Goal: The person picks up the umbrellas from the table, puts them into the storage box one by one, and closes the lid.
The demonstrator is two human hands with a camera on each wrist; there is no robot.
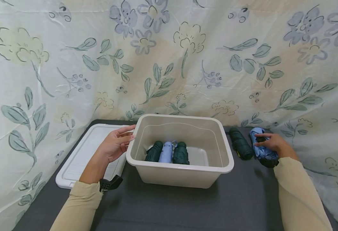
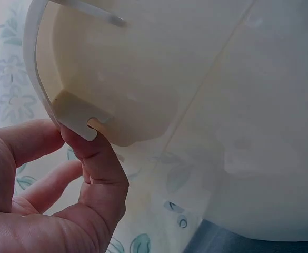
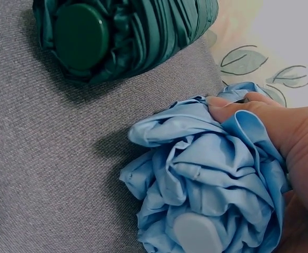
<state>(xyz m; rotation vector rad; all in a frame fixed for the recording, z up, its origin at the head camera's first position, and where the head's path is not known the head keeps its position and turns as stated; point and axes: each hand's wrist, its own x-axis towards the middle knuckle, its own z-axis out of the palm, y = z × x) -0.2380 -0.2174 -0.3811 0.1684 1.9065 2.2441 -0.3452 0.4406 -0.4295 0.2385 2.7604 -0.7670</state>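
Observation:
A beige plastic bin [image 1: 183, 175] stands in the middle of the table. Three folded umbrellas lie side by side in it: a dark green one [image 1: 154, 151], a light blue one [image 1: 165, 153] and another dark green one [image 1: 181, 154]. At the bin's left end my left hand [image 1: 115, 142] pinches the rim [image 2: 31, 58] between thumb and fingers. To the right, my right hand [image 1: 277, 144] grips a loosely bunched blue umbrella [image 3: 211, 168], fingers across its top. Beside it on the left lies a dark green folded umbrella [image 1: 240, 144]. Part of the blue umbrella is hidden by the hand.
A white lid [image 1: 85, 154] lies flat left of the bin, partly behind the left forearm. The dark grey cloth-covered table [image 1: 169, 208] runs back to a floral curtain [image 1: 169, 64], which also hangs at both sides.

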